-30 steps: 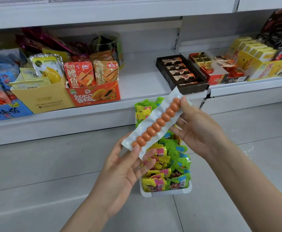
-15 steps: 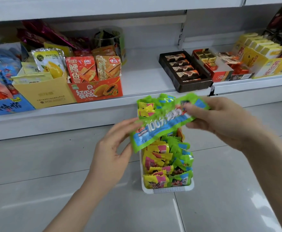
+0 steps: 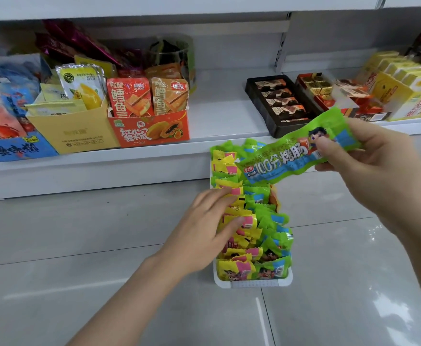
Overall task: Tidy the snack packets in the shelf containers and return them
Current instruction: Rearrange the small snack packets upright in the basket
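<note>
My right hand (image 3: pixel 369 168) pinches a long green sausage packet (image 3: pixel 296 151) in the air, over the far end of the white tray (image 3: pixel 254 283). My left hand (image 3: pixel 204 226) lies flat, fingers straight, on the yellow packets (image 3: pixel 239 221) along the tray's left side. The tray sits on the floor by the shelf (image 3: pixel 224 116).

- Your left hand (image 3: pixel 210 221) reaches toward 1 o'clock, fingers straight and spread, palm down.
- Your right hand (image 3: pixel 369 168), at 2 o'clock, pinches with thumb over curled fingers.
</note>
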